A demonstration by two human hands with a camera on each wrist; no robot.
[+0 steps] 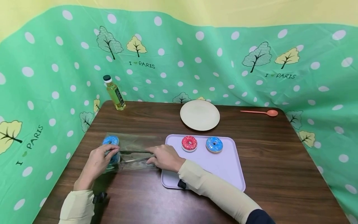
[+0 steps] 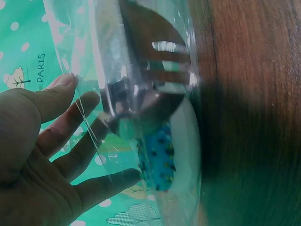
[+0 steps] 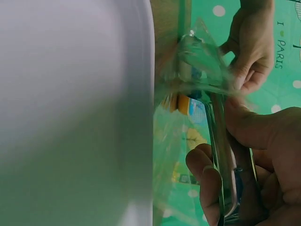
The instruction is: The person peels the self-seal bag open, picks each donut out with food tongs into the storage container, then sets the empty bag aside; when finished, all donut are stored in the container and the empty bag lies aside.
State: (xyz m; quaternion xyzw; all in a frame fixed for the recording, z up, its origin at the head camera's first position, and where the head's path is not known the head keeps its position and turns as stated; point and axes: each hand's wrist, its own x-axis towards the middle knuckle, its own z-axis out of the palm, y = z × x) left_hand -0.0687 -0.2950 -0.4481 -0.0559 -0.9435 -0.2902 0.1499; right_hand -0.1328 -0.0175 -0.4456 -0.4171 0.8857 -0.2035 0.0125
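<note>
A clear plastic bag lies at the left of the table, with a blue-iced toy donut inside it. More blue shows just beside the left fingers, perhaps a second donut or part of the same one. My left hand pinches the bag's edge between thumb and fingers. With curled fingers and thumb my right hand holds metal tongs, which reach into the bag. Their slotted head is beside the blue donut in the left wrist view.
A lilac tray beneath the right forearm carries a red donut and a blue one. Behind it lie a white plate and a coral spoon. An oil bottle stands at the back left corner.
</note>
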